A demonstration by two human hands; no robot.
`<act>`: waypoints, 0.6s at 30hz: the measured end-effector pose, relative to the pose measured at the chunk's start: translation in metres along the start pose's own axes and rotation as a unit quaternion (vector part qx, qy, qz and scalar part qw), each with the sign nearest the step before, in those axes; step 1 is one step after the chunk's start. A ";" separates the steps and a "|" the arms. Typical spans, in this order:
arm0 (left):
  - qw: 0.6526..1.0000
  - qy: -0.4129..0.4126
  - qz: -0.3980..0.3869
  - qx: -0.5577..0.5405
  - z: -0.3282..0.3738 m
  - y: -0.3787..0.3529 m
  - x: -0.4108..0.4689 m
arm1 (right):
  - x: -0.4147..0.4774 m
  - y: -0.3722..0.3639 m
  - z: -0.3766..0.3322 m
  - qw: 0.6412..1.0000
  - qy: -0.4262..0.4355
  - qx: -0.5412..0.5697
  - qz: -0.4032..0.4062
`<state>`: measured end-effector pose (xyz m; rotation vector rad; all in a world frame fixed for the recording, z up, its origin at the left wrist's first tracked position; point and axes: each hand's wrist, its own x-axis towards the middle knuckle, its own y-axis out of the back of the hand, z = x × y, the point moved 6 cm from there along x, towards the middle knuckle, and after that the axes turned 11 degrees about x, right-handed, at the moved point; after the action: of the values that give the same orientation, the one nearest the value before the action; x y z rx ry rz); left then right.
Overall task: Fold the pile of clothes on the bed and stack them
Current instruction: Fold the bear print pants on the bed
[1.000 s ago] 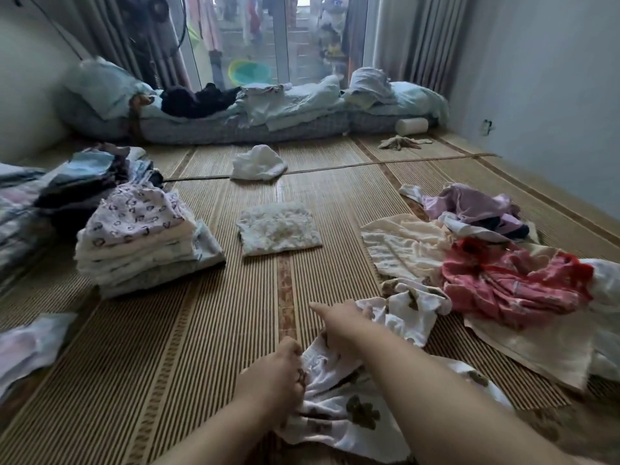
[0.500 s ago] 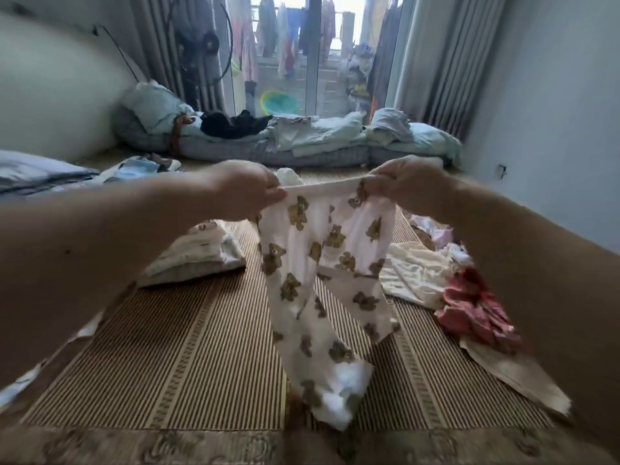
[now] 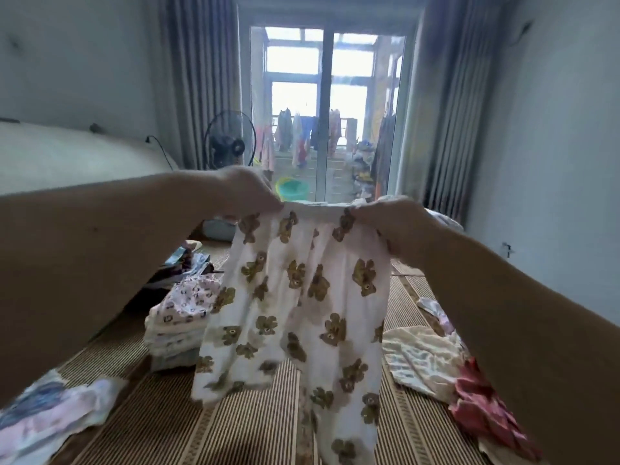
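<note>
I hold white bear-print trousers up in the air by the waistband, and they hang spread out in front of me. My left hand pinches the left end of the waistband. My right hand grips the right end. Behind the trousers on the left stands a stack of folded clothes on the striped mat. Unfolded clothes lie at the right: a cream piece and a red piece.
A pale flat garment lies at the lower left. A fan stands by the curtain, and a glass door opens on a balcony with hanging laundry. A grey wall runs along the right.
I picked the bear-print trousers off the mat and raised them by the waistband. They now hang higher and spread wider, and my view has tilted up toward the door.
</note>
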<state>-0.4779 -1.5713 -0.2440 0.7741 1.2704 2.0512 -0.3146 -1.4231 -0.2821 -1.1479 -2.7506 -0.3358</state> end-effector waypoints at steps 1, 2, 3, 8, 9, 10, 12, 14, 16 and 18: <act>0.999 0.018 -0.009 -0.036 -0.002 -0.003 0.002 | 0.000 -0.006 0.003 1.000 -0.005 -0.001 0.021; 0.997 0.035 -0.018 -0.072 -0.001 -0.007 0.001 | 0.000 -0.013 0.006 0.999 -0.007 0.006 0.036; 0.993 0.046 -0.035 -0.104 0.001 -0.012 0.001 | -0.002 -0.019 0.007 0.999 -0.007 0.020 0.046; 0.961 0.035 -0.122 -0.246 0.035 -0.036 -0.004 | -0.009 -0.043 0.003 0.996 0.016 0.084 0.008; 0.954 0.017 -0.137 -0.266 0.042 -0.037 -0.005 | -0.011 -0.044 0.001 0.995 0.021 0.094 -0.013; 0.948 0.000 -0.148 -0.281 0.047 -0.037 -0.007 | -0.014 -0.044 -0.001 0.995 0.024 0.086 -0.031; 0.944 -0.017 -0.165 -0.284 0.050 -0.034 -0.011 | -0.020 -0.040 -0.004 0.994 0.032 0.075 -0.068; 0.960 -0.028 -0.153 -0.235 0.049 -0.032 -0.012 | -0.023 -0.034 -0.006 0.992 0.040 0.079 -0.090; 0.988 -0.064 -0.078 -0.116 0.047 -0.029 -0.011 | -0.026 -0.030 -0.009 0.994 0.047 0.059 -0.085; 0.993 -0.104 -0.007 -0.053 0.046 -0.028 -0.011 | -0.027 -0.028 -0.013 0.995 0.043 0.046 -0.084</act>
<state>-0.4316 -1.5434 -0.2538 0.9005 1.0394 1.9532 -0.3150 -1.4645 -0.2795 -0.8633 -2.7606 -0.2660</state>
